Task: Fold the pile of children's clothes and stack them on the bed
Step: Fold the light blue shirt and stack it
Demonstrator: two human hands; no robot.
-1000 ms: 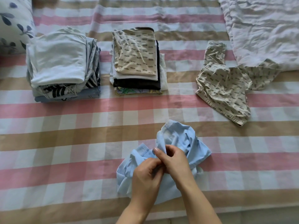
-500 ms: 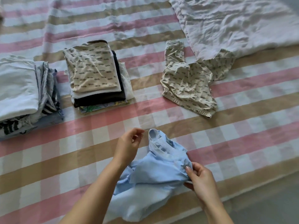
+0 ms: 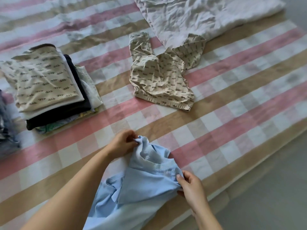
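A light blue garment point(image 3: 142, 185) lies crumpled near the front edge of the bed. My left hand point(image 3: 122, 143) pinches its upper corner. My right hand point(image 3: 191, 188) grips its right edge, and the cloth is stretched between the two. An unfolded beige patterned garment point(image 3: 159, 80) lies further back on the bed, one part tucked under the white blanket. A folded stack point(image 3: 48, 87) with a beige patterned piece on top stands at the left. Only the edge of a second stack point(image 3: 6, 130) shows at the far left.
The bed has a pink, tan and white checked sheet point(image 3: 232, 100). A rumpled white blanket point(image 3: 199, 15) covers its far right corner. The bed's front edge runs diagonally at the right, with grey floor point(image 3: 274, 188) beyond it.
My hands have moved apart from a joint grip at the middle of the blue garment to its two sides, spreading it. My view has swung right, pushing the stacks towards the left edge.
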